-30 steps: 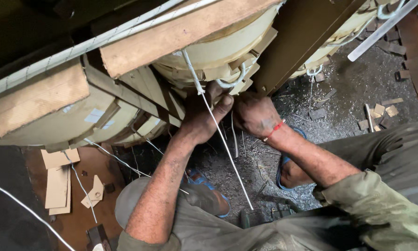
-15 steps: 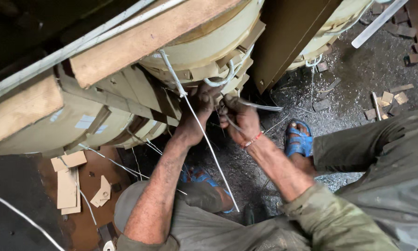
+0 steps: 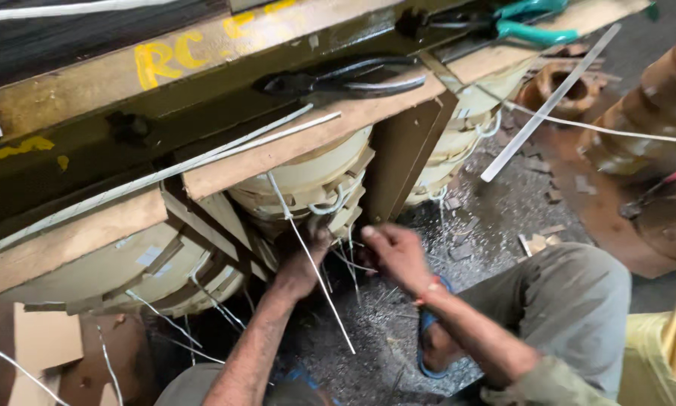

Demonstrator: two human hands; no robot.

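While I crouch under the frame, my left hand (image 3: 302, 259) reaches up against the underside of the cream wound coil (image 3: 308, 184), its fingers curled among the white tape strips (image 3: 311, 259) hanging there; I cannot tell whether they grip one. My right hand (image 3: 398, 256) sits just beside it, fingers loosely bent, thumb raised, holding nothing I can see. Black pliers (image 3: 345, 77) lie on the wooden beam (image 3: 293, 146) above. My blue sandal (image 3: 428, 342) rests on the gritty floor (image 3: 496, 218).
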